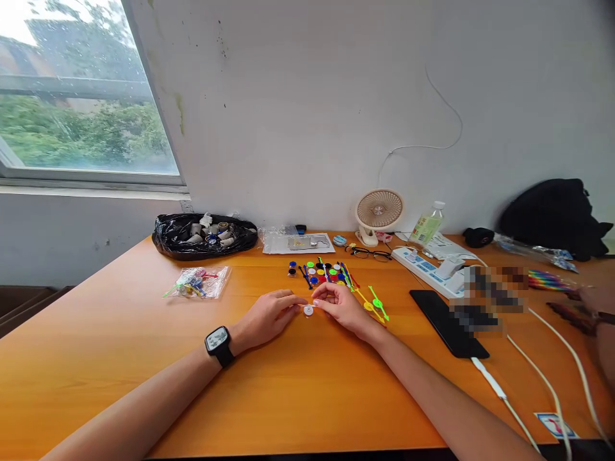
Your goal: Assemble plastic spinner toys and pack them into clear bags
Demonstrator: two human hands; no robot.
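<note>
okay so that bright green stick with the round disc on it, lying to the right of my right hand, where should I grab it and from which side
Probably pinch the green stick by its thin shaft above the disc, coming from above and from its right. It lies flat on the table, with yellow sticks close along its left and your right hand beyond them, so the right side is freer.

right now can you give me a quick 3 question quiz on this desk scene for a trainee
1. True or false: both hands meet at the small white disc.
2. Which wrist wears the black watch? A) left B) right
3. Fill in: the clear bag of coloured pieces lies in front of the black ____ bag.

Key:
1. True: fingers of the left hand and right hand touch it.
2. A
3. plastic
</note>
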